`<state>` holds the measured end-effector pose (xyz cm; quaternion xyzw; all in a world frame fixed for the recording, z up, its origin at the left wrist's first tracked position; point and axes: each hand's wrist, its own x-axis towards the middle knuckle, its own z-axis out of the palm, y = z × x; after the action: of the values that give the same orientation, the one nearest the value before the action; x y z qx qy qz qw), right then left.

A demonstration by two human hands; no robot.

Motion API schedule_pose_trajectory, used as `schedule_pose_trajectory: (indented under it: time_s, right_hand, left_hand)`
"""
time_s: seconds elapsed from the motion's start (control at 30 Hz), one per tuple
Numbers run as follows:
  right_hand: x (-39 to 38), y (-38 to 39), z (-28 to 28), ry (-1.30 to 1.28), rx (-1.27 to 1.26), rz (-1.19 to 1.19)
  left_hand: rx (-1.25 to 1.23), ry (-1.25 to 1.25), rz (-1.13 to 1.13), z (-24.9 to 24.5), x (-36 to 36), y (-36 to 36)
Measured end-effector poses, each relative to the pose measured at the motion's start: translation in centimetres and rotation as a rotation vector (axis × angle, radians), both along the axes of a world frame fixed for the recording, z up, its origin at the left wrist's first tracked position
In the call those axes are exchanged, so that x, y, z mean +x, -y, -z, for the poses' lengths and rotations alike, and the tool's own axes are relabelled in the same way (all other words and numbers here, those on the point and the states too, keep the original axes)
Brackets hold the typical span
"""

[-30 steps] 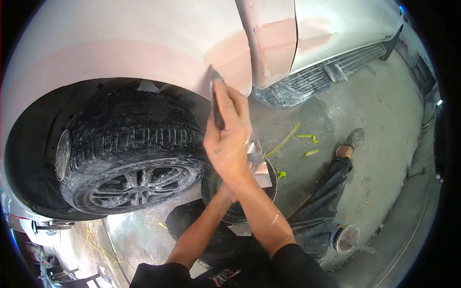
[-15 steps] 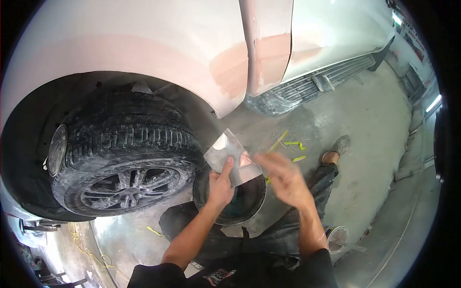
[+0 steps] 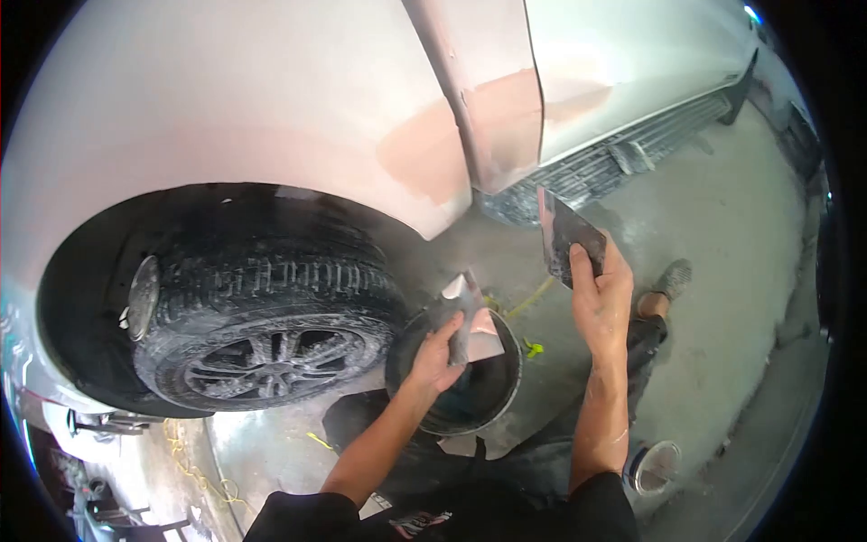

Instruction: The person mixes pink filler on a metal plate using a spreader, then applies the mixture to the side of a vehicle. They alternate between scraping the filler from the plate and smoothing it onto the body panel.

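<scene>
My left hand (image 3: pixel 438 355) grips a flat metal putty plate (image 3: pixel 486 341), which has a pale pink patch of filler on its face. The plate is held above the dark bucket (image 3: pixel 517 384) between my legs. Raised to the right, my right hand (image 3: pixel 603 298) pinches a dark flat putty spreader (image 3: pixel 571 237) with its thumb across the face. Pinkish filler shows along the spreader's left edge. The spreader's tip is near the lower door edge of a white vehicle, apart from it. Pink-tinted filler covers part of the fender (image 3: pixel 420 149) and the neighbouring panel (image 3: pixel 501 117).
A dusty wheel (image 3: pixel 271 357) sits in the arch at left, close to the bucket. The running board (image 3: pixel 623 149) juts out at upper right. An open tin (image 3: pixel 656 467) stands by my right elbow. Yellow-green tape scraps (image 3: pixel 535 349) and a yellow cord (image 3: pixel 194 470) lie on the floor.
My right hand has moved up and right, away from the plate, and the spreader now shows clearly. The plate has tilted in my left hand. The whole view has shifted.
</scene>
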<state>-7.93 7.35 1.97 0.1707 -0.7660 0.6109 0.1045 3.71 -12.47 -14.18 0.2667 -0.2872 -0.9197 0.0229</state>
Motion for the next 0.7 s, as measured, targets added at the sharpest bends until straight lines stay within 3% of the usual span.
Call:
schedule_pose_trajectory:
  time_s: [0.23, 0.33, 0.43, 0.7]
  right_hand:
    - [-1.8, 3.9, 1.0, -0.053, -0.077, -0.071]
    - [-2.9, 4.2, 1.4, -0.08, -0.079, -0.108]
    - [-3.9, 4.6, 2.1, -0.13, -0.068, -0.118]
    - [-5.4, 5.7, 2.7, -0.189, -0.009, -0.125]
  left_hand:
    - [0.018, 0.044, 0.028, 0.7, -0.8, -0.4]
    - [-0.048, 0.198, 0.046, -0.4, -1.7, -1.2]
    - [-0.009, 0.101, 0.091, 1.9, -2.1, -0.9]
    - [0.008, 0.122, 0.111, 3.1, -2.8, -0.8]
